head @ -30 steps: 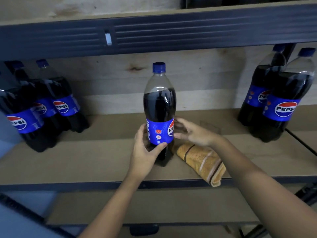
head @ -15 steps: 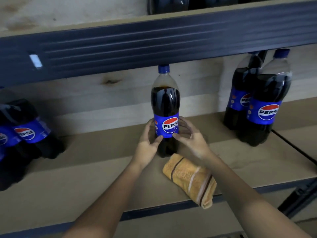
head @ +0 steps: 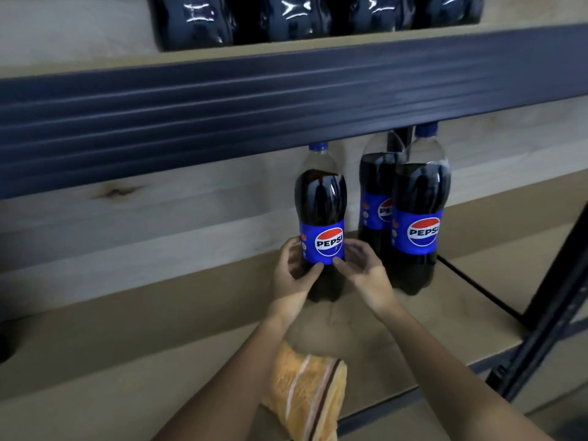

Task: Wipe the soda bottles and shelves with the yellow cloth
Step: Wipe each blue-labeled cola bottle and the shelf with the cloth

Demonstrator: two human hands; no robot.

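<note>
Pale wooden boards back a dark metal rack whose brown shelf (head: 133, 338) carries everything in reach. Toward the back of that shelf stands a soda bottle (head: 321, 224), upright, blue cap nearly at the dark beam (head: 222, 116) overhead and its label facing out. Both hands clasp it low down — the left hand (head: 294, 278) wraps its left side with the thumb lying across the front just under the label, and the right hand (head: 362, 272) curls round the right side, thumb tip close to the other thumb. Just to the right stand two more bottles (head: 416, 224), one partly behind the other, close to the held one; whether they touch it cannot be told. The yellow cloth (head: 311, 396), folded and striped, lies on the shelf near its front edge — well short of the hands, between the two forearms and partly hidden under the left one. Up top, wrapped dark bottles (head: 318, 17) sit on the next shelf.
</note>
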